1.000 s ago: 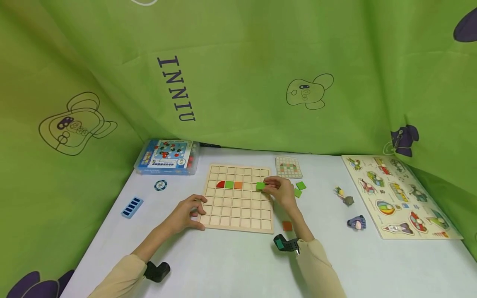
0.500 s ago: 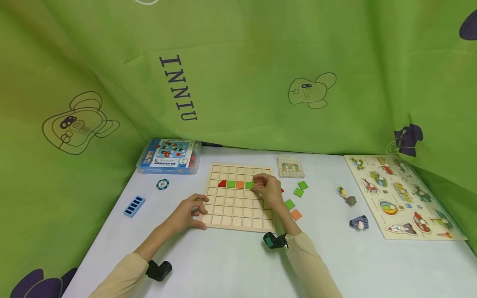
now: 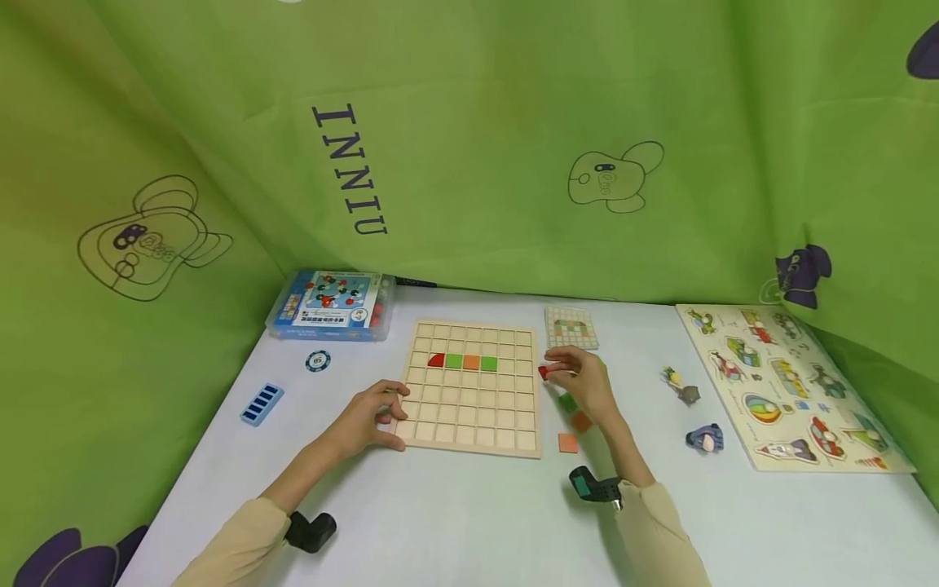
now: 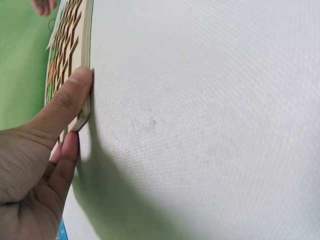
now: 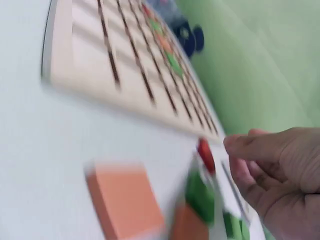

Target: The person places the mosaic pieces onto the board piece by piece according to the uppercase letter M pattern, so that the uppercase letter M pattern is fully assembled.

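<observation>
My left hand point(image 3: 370, 417) holds the left edge of a wooden grid board point(image 3: 469, 413); in the left wrist view its thumb point(image 4: 70, 95) lies on the rim. In one row of the board sit a red quarter-round tile point(image 3: 436, 359), a green tile point(image 3: 454, 361), an orange tile point(image 3: 472, 362) and another green tile point(image 3: 488, 364). Right of the board, my right hand point(image 3: 579, 379) has bent fingers at a loose red tile point(image 3: 544, 372). The right wrist view, blurred, shows a small gap between this red tile point(image 5: 206, 156) and the fingertips.
Near my right hand lie a loose green tile point(image 3: 566, 403) and orange tiles point(image 3: 568, 443). A pattern card point(image 3: 570, 328) is behind the board. Left are a boxed set point(image 3: 330, 306), a round chip point(image 3: 318, 361) and a blue block point(image 3: 262, 404). A picture puzzle point(image 3: 792, 391) and small figures point(image 3: 705, 439) lie right.
My right hand set a green tile in the row beside the orange one, let go, and moved right to the loose red tile. The left hand stayed on the board's edge.
</observation>
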`<state>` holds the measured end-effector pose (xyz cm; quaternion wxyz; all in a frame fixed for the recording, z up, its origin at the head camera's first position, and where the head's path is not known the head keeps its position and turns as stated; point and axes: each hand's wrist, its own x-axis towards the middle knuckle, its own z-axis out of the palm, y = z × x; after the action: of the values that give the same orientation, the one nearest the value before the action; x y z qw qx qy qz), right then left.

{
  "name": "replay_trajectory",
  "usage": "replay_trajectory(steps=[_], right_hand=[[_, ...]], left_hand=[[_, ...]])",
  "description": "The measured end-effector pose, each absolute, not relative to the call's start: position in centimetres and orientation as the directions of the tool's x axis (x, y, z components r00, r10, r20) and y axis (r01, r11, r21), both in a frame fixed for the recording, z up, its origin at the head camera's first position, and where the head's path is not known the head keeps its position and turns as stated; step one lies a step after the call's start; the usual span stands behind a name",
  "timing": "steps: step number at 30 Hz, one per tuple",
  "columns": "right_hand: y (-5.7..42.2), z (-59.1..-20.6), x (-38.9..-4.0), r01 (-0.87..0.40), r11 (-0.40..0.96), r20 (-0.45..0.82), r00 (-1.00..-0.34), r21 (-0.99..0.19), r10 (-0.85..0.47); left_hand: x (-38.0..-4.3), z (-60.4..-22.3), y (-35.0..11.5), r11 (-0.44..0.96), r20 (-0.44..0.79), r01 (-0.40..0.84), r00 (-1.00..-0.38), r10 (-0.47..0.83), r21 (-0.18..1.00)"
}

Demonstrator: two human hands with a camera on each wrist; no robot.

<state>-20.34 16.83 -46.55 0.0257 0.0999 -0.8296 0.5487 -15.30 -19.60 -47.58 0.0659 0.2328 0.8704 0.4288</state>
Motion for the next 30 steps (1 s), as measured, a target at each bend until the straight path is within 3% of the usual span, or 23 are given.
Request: replay_trajectory(steps=[10, 30], right_hand=[[17.5, -47.4, -20.7, -0.145, 0.554, 0.105, -0.989, -0.82, -0.104], [16.9, -47.9, -19.9, -0.163, 0.578, 0.214, -0.977, -0.8, 0.021]], left_hand=[[-15.0, -47.5, -19.7, 0.514, 0.089, 0.352, -0.879, 0.468, 0.782], [-15.1, -47.3, -19.6, 0.528, 0.088, 0.352, -0.883, 0.461, 0.773]])
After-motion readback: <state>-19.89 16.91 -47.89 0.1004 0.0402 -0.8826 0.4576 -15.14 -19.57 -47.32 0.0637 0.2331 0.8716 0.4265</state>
